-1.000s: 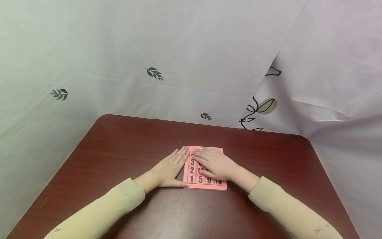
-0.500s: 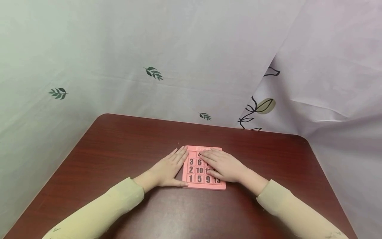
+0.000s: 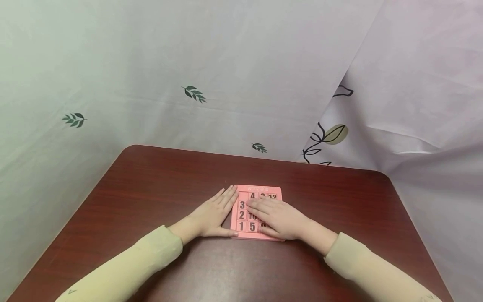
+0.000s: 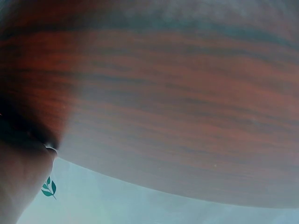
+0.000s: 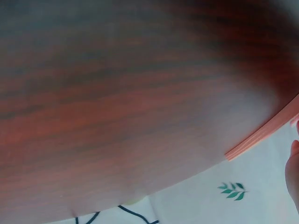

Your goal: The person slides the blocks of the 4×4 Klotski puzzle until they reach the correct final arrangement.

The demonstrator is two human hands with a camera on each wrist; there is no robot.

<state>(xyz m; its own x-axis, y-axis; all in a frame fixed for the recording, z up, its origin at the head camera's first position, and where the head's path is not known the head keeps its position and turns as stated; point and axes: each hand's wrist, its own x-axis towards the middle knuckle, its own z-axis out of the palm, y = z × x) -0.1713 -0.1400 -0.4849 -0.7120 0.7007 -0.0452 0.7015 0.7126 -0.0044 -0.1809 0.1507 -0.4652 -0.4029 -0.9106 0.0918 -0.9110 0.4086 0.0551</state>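
Observation:
A pink number slide puzzle [image 3: 242, 215] lies flat on the table between both hands. Its upper-left slot is bare, and tiles such as 4, 12, 3, 2, 1 and 5 show. My left hand [image 3: 213, 214] rests along the puzzle's left edge, fingers straight, with the thumb at the lower-left corner. Over the middle and right tiles lies my right hand [image 3: 281, 216], fingers extended and covering several numbers. In the right wrist view, the puzzle's layered pink side [image 5: 261, 133] shows beside part of the right hand [image 5: 293, 172]. The left wrist view catches only a blurred part of the left hand [image 4: 21, 182].
The dark red wood-grain table [image 3: 158, 180] has rounded far corners. Behind it hangs a pale curtain [image 3: 234, 63] with green leaf prints, and a second cloth [image 3: 426, 105] with line-drawn leaves is on the right.
The right hand shifted right, then back left and nearer, uncovering the top row. A dark mark under its fingertips at the upper-left slot is gone; tile 4 now sits second. Left hand stays put.

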